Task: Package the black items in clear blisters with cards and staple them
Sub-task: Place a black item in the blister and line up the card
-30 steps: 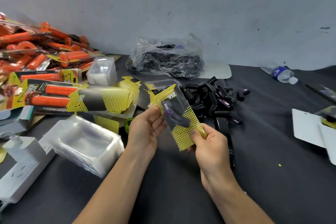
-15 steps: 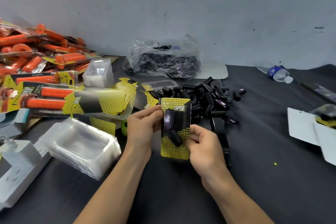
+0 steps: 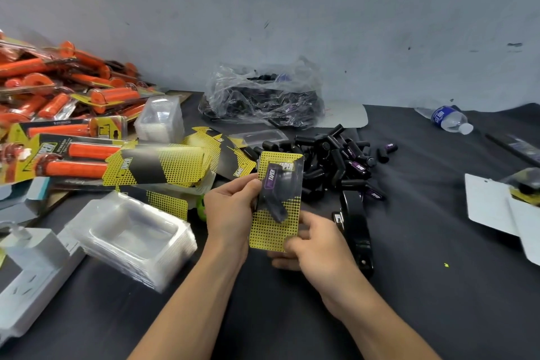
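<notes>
Two hands on one pack, centre frame, held above the black table (image 3: pixel 438 286). Pack = yellow-dotted card (image 3: pixel 271 231) with clear blister (image 3: pixel 292 181) on its face and a black item (image 3: pixel 274 204) inside.

- Left hand (image 3: pixel 230 207): fingers curled on the card's left edge, beside the blister.
- Right hand (image 3: pixel 315 245): pinches the bottom right corner, thumb on the front, fingers behind.
- Black stapler (image 3: pixel 355 228) lies on the table just right of the right hand, untouched.
- Loose pile of black items (image 3: pixel 336 161) sits behind the pack, with a plastic bag (image 3: pixel 263 96) of more against the wall.
- Left side: stack of empty blisters (image 3: pixel 128 240), stack of cards (image 3: pixel 157 165), heap of packed orange grips (image 3: pixel 58 114).
- Water bottle (image 3: pixel 450 120) lies far right.

Can't tell whether the pack has staples in it.
</notes>
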The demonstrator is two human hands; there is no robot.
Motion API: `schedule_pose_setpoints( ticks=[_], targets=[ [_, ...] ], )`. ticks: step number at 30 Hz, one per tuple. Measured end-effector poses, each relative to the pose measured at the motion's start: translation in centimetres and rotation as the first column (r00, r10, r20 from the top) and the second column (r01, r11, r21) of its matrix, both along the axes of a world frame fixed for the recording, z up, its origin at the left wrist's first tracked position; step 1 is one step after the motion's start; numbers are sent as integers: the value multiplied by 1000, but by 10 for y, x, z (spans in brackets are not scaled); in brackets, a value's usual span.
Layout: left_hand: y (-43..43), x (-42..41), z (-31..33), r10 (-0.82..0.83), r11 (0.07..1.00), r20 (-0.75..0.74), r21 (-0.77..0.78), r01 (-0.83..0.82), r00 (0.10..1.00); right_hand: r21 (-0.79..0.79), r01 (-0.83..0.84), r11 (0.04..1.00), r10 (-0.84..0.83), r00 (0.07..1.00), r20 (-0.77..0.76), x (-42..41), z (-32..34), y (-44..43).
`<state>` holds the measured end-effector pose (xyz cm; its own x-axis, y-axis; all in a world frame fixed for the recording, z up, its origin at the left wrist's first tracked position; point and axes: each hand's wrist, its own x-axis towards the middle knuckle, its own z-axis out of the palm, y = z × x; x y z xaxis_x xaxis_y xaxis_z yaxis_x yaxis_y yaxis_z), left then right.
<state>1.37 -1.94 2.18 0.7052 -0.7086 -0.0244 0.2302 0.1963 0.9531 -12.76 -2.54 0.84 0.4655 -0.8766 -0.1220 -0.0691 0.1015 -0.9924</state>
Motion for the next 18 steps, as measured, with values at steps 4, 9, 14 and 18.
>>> schedule_pose_setpoints(
  ticks=[4, 9, 14, 18],
  targets=[
    [2, -3, 0, -164, 986, -19, 17, 164, 986, 2, 87, 996, -87, 991, 101, 1, 3, 0],
    [2, -10, -4, -328, 940, -27, 94, 329, 944, 10, 217, 976, -212, 941, 265, -6, 5, -8],
    [6, -12, 4, -218, 975, 93, 66, 212, 972, -183, 184, 966, -151, 972, 180, -8, 12, -3],
    [10, -31, 15, -176, 984, 316, 30, 176, 932, -96, 240, 966, -216, 953, 211, -27, 28, 4]
  ],
)
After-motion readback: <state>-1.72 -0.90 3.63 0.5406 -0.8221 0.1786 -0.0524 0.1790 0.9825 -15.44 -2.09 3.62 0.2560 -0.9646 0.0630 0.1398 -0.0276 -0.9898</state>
